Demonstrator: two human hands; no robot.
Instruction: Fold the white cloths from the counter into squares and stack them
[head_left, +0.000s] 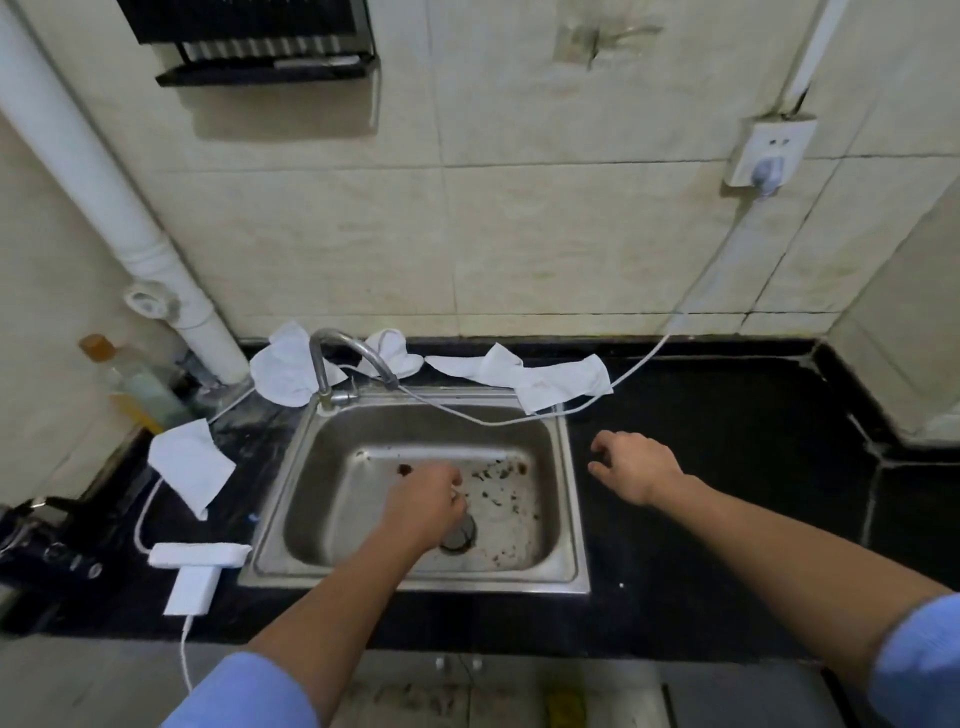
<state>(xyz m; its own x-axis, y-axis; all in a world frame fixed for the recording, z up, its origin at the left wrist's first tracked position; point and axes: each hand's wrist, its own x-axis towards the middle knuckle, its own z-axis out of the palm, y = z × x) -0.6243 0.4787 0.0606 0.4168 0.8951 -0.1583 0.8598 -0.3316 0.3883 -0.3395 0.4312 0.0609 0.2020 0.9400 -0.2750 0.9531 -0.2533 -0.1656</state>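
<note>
2 bare hands were out over the worktop, both sleeves blue.

- Left hand (423, 506): low over the steel sink (493, 582), close above the drain. Fingers curled under; I could not tell whether they gripped anything.
- Right hand (636, 467): above the black counter (727, 493), just right of the sink. Fingers loosely bent and spread, holding nothing.
- Folded cloth (200, 555): 1 flat white pad beside the sink's front-left corner, lying partly on a white charger (193, 590).
- Rumpled cloth (189, 465): on the counter left of the sink, well apart from both hands.
- Corner cloth (288, 366): crumpled behind the tap (332, 353), near the white pipe.
- Small cloth (392, 353): bunched against the wall behind the tap's spout.
- Long cloth (524, 376): stretched along the back edge, right of the tap; whether it was 1 piece or 2 overlapping I could not tell.
- White cable (649, 358): ran from the wall socket (769, 150) down across the long cloth and the sink's back rim.
</note>
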